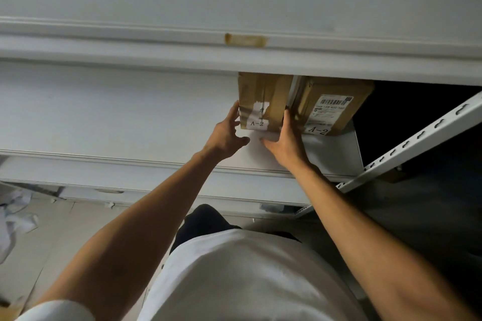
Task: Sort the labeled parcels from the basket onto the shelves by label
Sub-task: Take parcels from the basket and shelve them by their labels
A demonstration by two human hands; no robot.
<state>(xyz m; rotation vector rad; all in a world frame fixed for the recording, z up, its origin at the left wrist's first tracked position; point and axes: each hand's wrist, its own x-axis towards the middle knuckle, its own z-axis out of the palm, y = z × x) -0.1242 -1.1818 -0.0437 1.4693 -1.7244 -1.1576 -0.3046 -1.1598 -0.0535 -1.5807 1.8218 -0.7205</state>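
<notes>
On the white shelf board [130,117], the left hand [226,135] lays straight fingers against the near-left edge of a cardboard parcel labelled A-2 [262,104], while the right hand [288,142] presses its right side, seemingly flat-fingered, though the thumb is hard to make out. At three o'clock from it, just beside, sits a second A-2 parcel [331,109]. This looks like the placing step; next comes letting go and returning to the basket, which is out of view.

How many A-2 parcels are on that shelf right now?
2: the left parcel between both hands, the right parcel beside it. More may be hidden under the upper shelf.
</notes>
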